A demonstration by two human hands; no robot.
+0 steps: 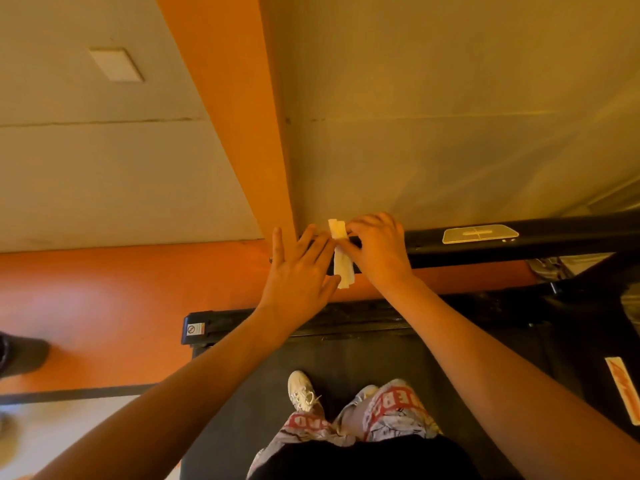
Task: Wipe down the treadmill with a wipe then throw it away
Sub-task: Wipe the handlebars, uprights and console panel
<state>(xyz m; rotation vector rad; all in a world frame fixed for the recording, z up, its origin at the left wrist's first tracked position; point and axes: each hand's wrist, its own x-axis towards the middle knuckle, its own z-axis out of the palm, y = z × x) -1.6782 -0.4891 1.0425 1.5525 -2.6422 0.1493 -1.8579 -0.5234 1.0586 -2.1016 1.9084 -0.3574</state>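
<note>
Head view, as I watch it from my remote station: the right hand (379,251) pinches a folded white paper wipe (342,266) with curled fingers, the wipe draped over the left end of the black treadmill handrail bar (561,245). The left hand (298,271) is spread flat just left of the wipe, fingers straight, gripping nothing. Nearer, a white lace-up shoe (302,390) stands on the dark grey treadmill belt (388,358); orange floor (104,299) lies left.

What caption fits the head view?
Right hand pinches a wipe at the treadmill bar; left hand flat beside it.
</note>
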